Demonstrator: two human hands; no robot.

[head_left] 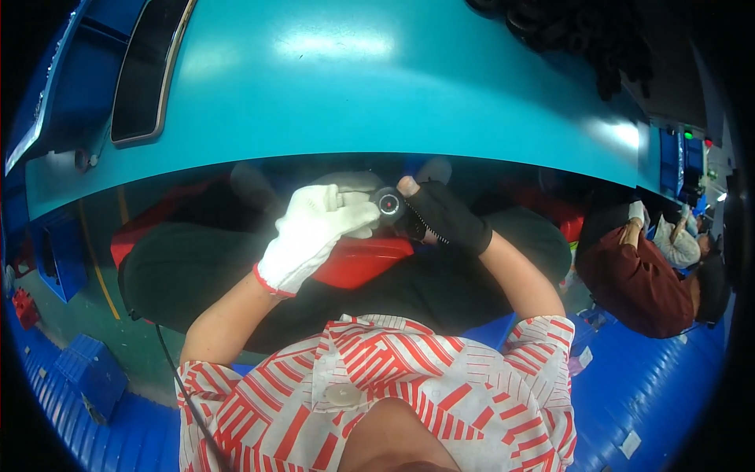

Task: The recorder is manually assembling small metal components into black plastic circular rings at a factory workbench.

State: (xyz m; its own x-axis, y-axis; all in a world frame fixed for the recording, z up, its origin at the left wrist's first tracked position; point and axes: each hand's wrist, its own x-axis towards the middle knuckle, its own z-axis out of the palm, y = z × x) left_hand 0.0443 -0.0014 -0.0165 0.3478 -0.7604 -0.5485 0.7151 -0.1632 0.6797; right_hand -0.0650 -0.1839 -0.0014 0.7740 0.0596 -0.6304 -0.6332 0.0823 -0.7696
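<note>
- The round part [388, 204], small and dark with a pale ring on its face, is held just short of the counter's [377, 110] near edge, around its middle.
- Left hand [314, 228], white-gloved: its grip is closed, fingers bent against the part's left side.
- Right hand [450, 216], in a black glove with bare fingertips: its grip is closed too, thumb at the part's upper right.
- Both hands are on the body side of that edge, above the dark-clothed lap and a red plastic piece [363, 263].
- Bare turquoise surface spreads from the near edge, between a dark flat panel [145, 75] toward the left end and black pieces [582, 35] heaped at the far right corner.
- Count: one round part in the hands, two gloves, one panel; the heaped pieces are too tangled to number.
- Two blue crates [90, 374] stand on the floor [118, 338] beyond the left end.
</note>
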